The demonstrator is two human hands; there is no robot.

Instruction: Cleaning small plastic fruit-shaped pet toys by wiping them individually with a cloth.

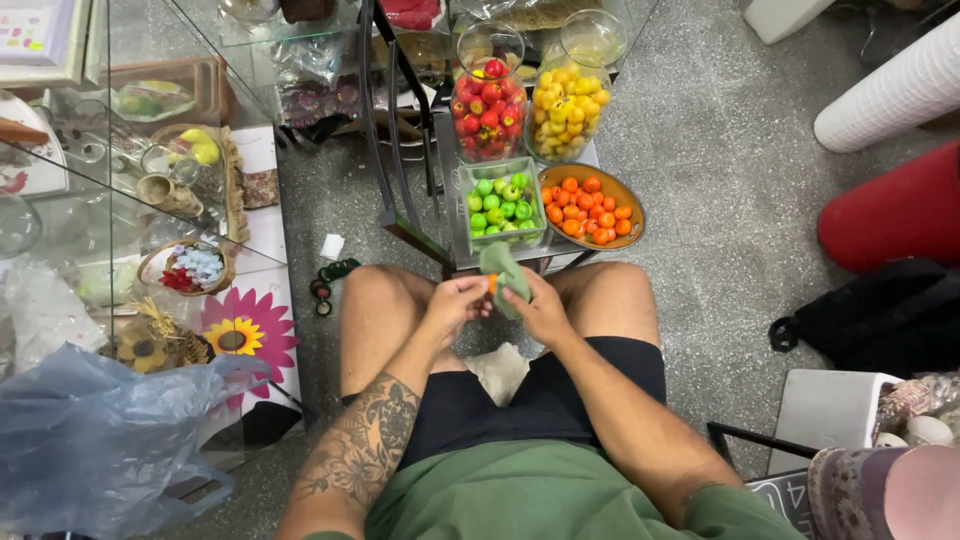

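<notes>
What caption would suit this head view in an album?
Seated person's left hand and right hand rub a small orange ball with a green cloth.

The person wears a green short-sleeved shirt (540, 495) and black shorts (530, 395) that end above the knees, leaving the legs bare. The left forearm (360, 450) carries a large dark tattoo of dense, ornate patterning that runs from near the elbow toward the wrist. The right forearm (620, 410) is unmarked. Both hands are bare, without gloves.
</notes>
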